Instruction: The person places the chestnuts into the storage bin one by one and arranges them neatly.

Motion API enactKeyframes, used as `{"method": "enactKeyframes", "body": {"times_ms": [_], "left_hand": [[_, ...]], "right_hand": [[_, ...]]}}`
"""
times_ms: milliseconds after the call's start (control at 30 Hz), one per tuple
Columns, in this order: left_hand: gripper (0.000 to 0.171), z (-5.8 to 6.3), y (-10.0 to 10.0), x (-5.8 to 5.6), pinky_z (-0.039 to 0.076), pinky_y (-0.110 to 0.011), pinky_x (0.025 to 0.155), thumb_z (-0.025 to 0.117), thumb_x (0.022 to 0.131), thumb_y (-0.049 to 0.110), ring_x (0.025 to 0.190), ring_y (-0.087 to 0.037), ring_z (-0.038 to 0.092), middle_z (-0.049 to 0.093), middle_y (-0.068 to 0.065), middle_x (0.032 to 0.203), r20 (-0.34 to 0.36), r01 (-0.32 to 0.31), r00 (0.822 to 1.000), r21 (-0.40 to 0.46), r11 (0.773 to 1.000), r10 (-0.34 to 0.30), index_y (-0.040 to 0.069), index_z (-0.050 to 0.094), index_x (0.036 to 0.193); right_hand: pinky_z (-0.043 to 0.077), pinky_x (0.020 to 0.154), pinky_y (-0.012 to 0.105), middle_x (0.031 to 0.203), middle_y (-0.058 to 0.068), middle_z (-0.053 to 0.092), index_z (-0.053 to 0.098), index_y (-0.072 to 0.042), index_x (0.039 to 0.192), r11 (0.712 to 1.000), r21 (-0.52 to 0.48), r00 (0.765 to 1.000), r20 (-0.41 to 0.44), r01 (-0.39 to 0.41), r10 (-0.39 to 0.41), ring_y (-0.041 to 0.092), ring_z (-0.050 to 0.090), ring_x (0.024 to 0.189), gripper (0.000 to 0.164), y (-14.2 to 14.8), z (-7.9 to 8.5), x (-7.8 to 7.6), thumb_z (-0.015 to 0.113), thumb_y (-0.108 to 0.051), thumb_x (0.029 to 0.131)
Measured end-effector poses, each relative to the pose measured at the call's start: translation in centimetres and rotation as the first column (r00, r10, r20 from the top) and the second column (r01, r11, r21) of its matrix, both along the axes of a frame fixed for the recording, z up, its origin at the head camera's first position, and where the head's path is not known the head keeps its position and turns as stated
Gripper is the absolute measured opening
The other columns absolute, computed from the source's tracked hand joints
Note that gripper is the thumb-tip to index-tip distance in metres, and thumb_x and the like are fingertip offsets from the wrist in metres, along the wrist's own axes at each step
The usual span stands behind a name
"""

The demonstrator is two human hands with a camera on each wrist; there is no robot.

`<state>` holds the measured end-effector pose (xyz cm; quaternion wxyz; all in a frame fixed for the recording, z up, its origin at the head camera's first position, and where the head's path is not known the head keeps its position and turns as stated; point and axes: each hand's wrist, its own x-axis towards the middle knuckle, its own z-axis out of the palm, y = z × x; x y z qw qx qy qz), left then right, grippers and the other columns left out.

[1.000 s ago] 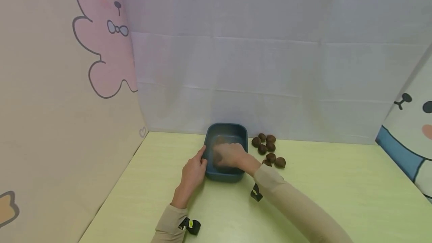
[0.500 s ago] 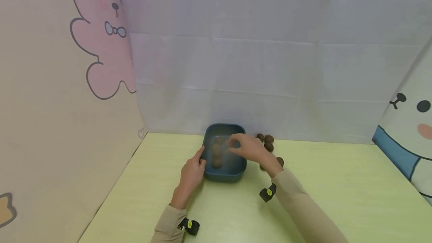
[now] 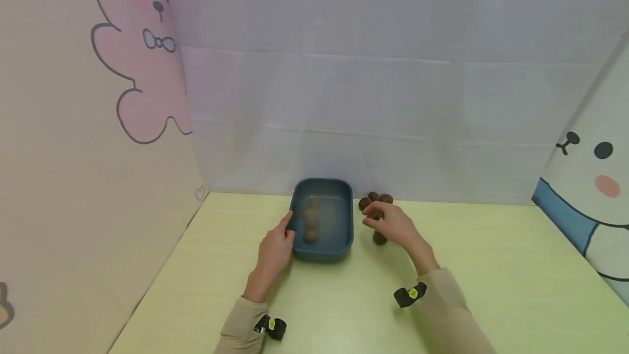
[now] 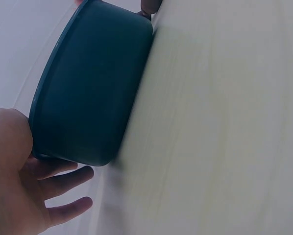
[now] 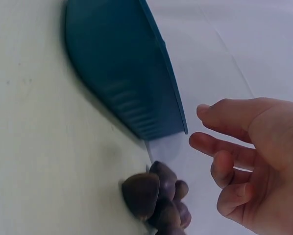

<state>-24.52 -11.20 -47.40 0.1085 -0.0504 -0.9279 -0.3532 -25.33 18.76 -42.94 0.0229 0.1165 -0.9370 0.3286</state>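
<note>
A dark blue rectangular bin (image 3: 328,256) stands against the back curtain, with several chestnuts (image 3: 310,235) in a line along its left side, slightly blurred. My left hand (image 3: 273,253) holds the bin's left rim; in the left wrist view the thumb is at the rim and the other fingers extend beside the wall. To the right of the bin, my right hand (image 3: 393,224) hovers over a cluster of loose chestnuts (image 3: 386,199), partly hiding them. Nothing is between its thumb and index finger, which are apart in the right wrist view, while the other fingers bend loosely.
The pale yellow-green table (image 3: 334,310) meets a white curtain (image 3: 319,97) at the back. Side panels with cartoon animals flank it, a pink one (image 3: 147,86) on the left. A black wrist camera (image 3: 410,295) is strapped to each sleeve.
My right hand has come out of the bin and moved right to the loose chestnuts, uncovering chestnuts inside the bin. My left hand stays at the bin's rim. The view has shifted slightly.
</note>
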Motion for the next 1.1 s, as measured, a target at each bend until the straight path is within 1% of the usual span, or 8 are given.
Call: {"method": "enactKeyframes", "body": {"times_ms": [100, 233, 433, 567, 733, 833, 933, 1100], "left_hand": [[0.053, 0.0, 0.0, -0.1, 0.025, -0.03, 0.045, 0.05, 0.094, 0.013, 0.048, -0.015, 0.031, 0.04, -0.004, 0.056, -0.001, -0.007, 1.0, -0.006, 1.0, 0.007, 0.014, 0.051, 0.146], [0.053, -0.1, -0.1, -0.1, 0.024, -0.029, 0.045, 0.05, 0.094, 0.012, 0.047, -0.015, 0.03, 0.039, -0.003, 0.056, 0.014, -0.001, 1.0, -0.005, 1.0, 0.001, 0.014, 0.05, 0.147], [0.052, -0.2, -0.2, 0.0, 0.023, -0.029, 0.045, 0.049, 0.095, 0.012, 0.046, -0.014, 0.028, 0.036, 0.0, 0.055, 0.027, 0.001, 1.0, 0.007, 1.0, -0.002, 0.014, 0.049, 0.148], [0.053, -0.2, -0.2, 0.0, 0.023, -0.029, 0.046, 0.048, 0.095, 0.013, 0.047, -0.014, 0.028, 0.036, 0.0, 0.057, 0.026, 0.002, 1.0, 0.005, 1.0, -0.002, 0.014, 0.049, 0.148], [0.053, -0.2, -0.2, 0.0, 0.024, -0.029, 0.046, 0.049, 0.095, 0.013, 0.048, -0.014, 0.029, 0.037, -0.001, 0.057, 0.023, -0.006, 1.0, 0.002, 1.0, 0.005, 0.014, 0.05, 0.147], [0.053, -0.1, -0.2, 0.0, 0.024, -0.029, 0.046, 0.049, 0.094, 0.013, 0.048, -0.014, 0.029, 0.037, -0.001, 0.057, 0.021, 0.001, 1.0, 0.002, 1.0, -0.001, 0.013, 0.051, 0.147], [0.053, -0.1, -0.3, 0.0, 0.023, -0.029, 0.046, 0.049, 0.094, 0.012, 0.047, -0.014, 0.029, 0.036, -0.001, 0.056, 0.015, -0.003, 1.0, -0.002, 1.0, 0.003, 0.013, 0.051, 0.147], [0.052, -0.3, -0.2, 0.0, 0.024, -0.029, 0.045, 0.05, 0.094, 0.013, 0.047, -0.013, 0.029, 0.037, 0.0, 0.055, -0.012, -0.004, 1.0, 0.008, 1.0, 0.004, 0.012, 0.052, 0.145]], "right_hand": [[0.05, 0.085, 0.048, 0.103, 0.004, 0.07, 0.07, -0.012, 0.11, 0.999, -0.038, 0.999, 0.009, 0.036, -0.036, 0.025, 0.066, 0.098, 0.024, 0.8, -0.5, 0.3, 0.067, -0.027, 0.092], [0.049, 0.088, 0.05, 0.108, 0.007, 0.07, 0.07, -0.011, 0.112, 0.996, -0.061, 0.997, 0.028, 0.071, -0.069, 0.03, 0.066, 0.104, 0.025, 1.4, -1.2, 0.7, 0.067, -0.025, 0.092], [0.048, 0.085, 0.048, 0.111, 0.007, 0.069, 0.069, -0.011, 0.115, 0.996, -0.029, 0.996, 0.038, 0.084, -0.083, 0.028, 0.063, 0.105, 0.028, 2.0, -1.8, 0.9, 0.066, -0.026, 0.092], [0.047, 0.082, 0.044, 0.109, 0.006, 0.068, 0.069, -0.011, 0.114, 0.996, -0.021, 0.996, 0.037, 0.088, -0.087, 0.026, 0.063, 0.102, 0.027, 2.3, -1.9, 0.8, 0.068, -0.026, 0.091], [0.045, 0.079, 0.037, 0.104, 0.008, 0.068, 0.069, -0.007, 0.113, 0.996, -0.083, 0.999, 0.047, 0.025, -0.021, 0.026, 0.061, 0.097, 0.026, 2.5, -2.4, 0.7, 0.07, -0.019, 0.09], [0.045, 0.08, 0.037, 0.102, 0.009, 0.068, 0.069, -0.005, 0.113, 0.994, -0.111, 0.998, 0.059, 0.003, 0.004, 0.025, 0.061, 0.096, 0.026, 2.6, -2.8, 0.7, 0.071, -0.016, 0.089], [0.047, 0.085, 0.04, 0.103, 0.009, 0.069, 0.07, -0.004, 0.113, 0.995, -0.102, 0.997, 0.066, -0.02, 0.027, 0.026, 0.063, 0.098, 0.027, 2.7, -3.1, 0.7, 0.071, -0.015, 0.088], [0.045, 0.098, 0.051, 0.112, 0.012, 0.068, 0.071, -0.003, 0.112, 0.997, -0.056, 0.997, 0.04, -0.057, 0.059, 0.033, 0.061, 0.11, 0.03, 2.6, -3.3, 0.7, 0.074, -0.012, 0.084]]}}
